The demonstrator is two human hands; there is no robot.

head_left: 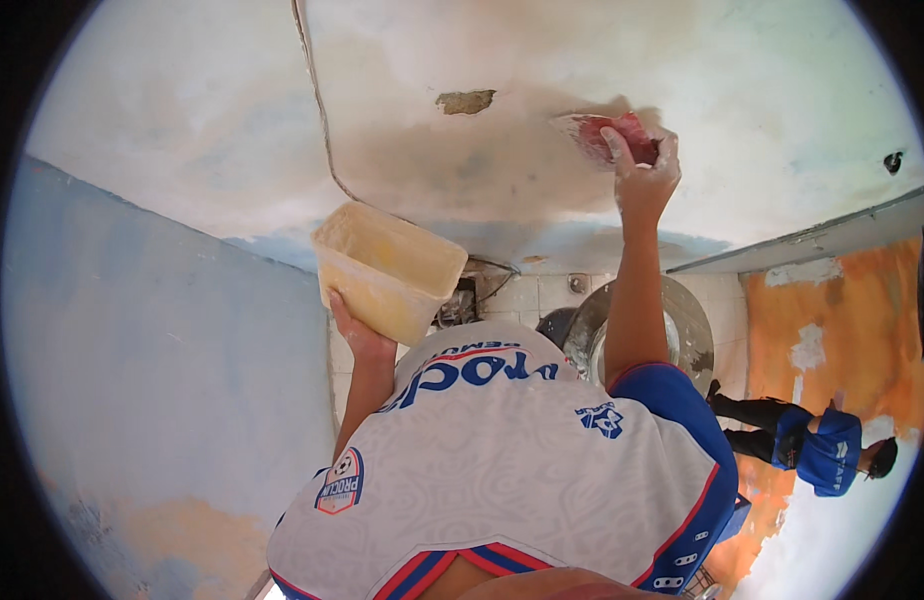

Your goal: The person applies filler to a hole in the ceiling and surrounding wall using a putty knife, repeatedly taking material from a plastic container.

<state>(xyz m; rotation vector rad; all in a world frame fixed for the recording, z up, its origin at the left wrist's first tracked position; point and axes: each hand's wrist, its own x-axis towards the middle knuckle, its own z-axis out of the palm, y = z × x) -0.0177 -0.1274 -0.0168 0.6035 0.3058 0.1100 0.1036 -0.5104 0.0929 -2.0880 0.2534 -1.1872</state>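
Note:
My right hand [647, 182] grips a red putty scraper [614, 137], fingers and thumb closed round it. The flat blade lies against the pale, patchy wall [752, 70], and whitish smears show on the blade and my fingers. At the left, my left hand [362, 335] supports a cream plastic tub [390, 290] by its lower side, tilted with its mouth toward the wall. Pale residue coats the tub's inside; how full it is I cannot tell. Left of the scraper is a rough, chipped hole [466, 102] in the wall.
A thin cable [320, 100] runs along the wall to behind the tub. Below stand a large round container [690, 325] and dark items on a tiled floor [522, 295]. A bluish wall [162, 350] borders the left. A person in a blue shirt [830, 452] stands near an orange wall [862, 310].

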